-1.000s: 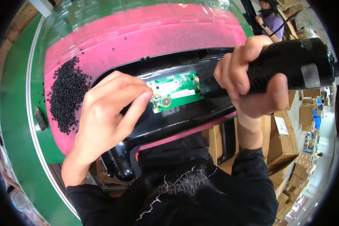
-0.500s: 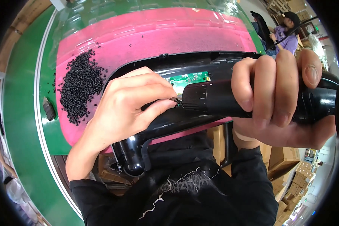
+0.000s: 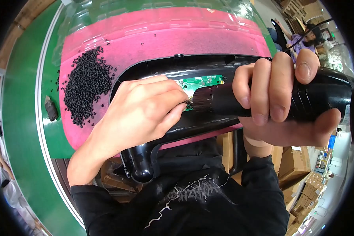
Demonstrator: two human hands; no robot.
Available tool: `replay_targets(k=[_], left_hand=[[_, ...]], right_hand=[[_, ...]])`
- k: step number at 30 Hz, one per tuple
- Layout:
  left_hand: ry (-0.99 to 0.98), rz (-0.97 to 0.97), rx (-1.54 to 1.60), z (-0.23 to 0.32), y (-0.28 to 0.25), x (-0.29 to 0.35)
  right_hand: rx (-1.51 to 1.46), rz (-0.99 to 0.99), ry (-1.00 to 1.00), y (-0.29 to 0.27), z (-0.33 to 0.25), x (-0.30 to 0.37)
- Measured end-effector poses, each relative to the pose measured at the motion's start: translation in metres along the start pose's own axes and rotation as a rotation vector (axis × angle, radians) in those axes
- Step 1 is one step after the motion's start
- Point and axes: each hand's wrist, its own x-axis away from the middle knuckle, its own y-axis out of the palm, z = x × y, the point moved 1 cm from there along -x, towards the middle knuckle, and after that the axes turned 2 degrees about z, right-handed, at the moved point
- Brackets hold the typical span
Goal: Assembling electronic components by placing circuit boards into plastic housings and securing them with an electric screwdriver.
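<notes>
My right hand (image 3: 275, 88) is wrapped round a black electric screwdriver (image 3: 222, 99), held nearly level with its ribbed nose pointing left. At that nose, my left hand (image 3: 147, 106) is closed in a pinch with small black screws (image 3: 189, 105) at its fingertips. The screwdriver's bit cannot be made out. Behind the fingertips lies a green circuit board (image 3: 202, 82), set inside a long, glossy black plastic housing (image 3: 196, 65). My left hand and the screwdriver hide part of the board and housing.
A heap of small black screws (image 3: 84, 88) lies left of the housing on a pink mat (image 3: 153, 43). Clear plastic trays (image 3: 153, 19) are at the far side. A dark wrapped lump (image 3: 50, 109) rests on the green table (image 3: 21, 98). Another person (image 3: 303, 39) is at the far right.
My right hand sits slightly farther left, and the screwdriver is turned a little. My left fingertips have shifted slightly right, its fingers curled closer together. The view has tilted slightly.
</notes>
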Motion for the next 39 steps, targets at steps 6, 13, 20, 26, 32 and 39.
replay_targets(k=[6, 13, 20, 26, 32, 39], left_hand=[[0.025, 0.005, -0.036, 0.000, -0.003, -0.001], [-0.023, -0.003, 0.034, -0.003, 0.000, -0.002], [-0.071, 0.044, -0.044, -0.002, -0.002, -0.002], [-0.047, 0.179, -0.046, -0.005, -0.004, -0.003], [-0.107, 0.240, -0.226, -0.012, -0.014, -0.002], [-0.186, 0.085, -0.340, -0.021, -0.015, 0.006]], right_hand=[[0.028, -0.016, 0.011, -0.006, -0.002, 0.003], [-0.036, 0.375, 0.176, 0.017, 0.006, 0.009], [0.153, 0.495, 0.229, 0.030, 0.016, 0.012], [0.242, 0.442, 0.353, 0.038, 0.019, -0.001], [0.375, 0.472, 0.382, 0.044, 0.021, -0.004], [-0.128, 0.851, 0.317, 0.013, 0.008, -0.001]])
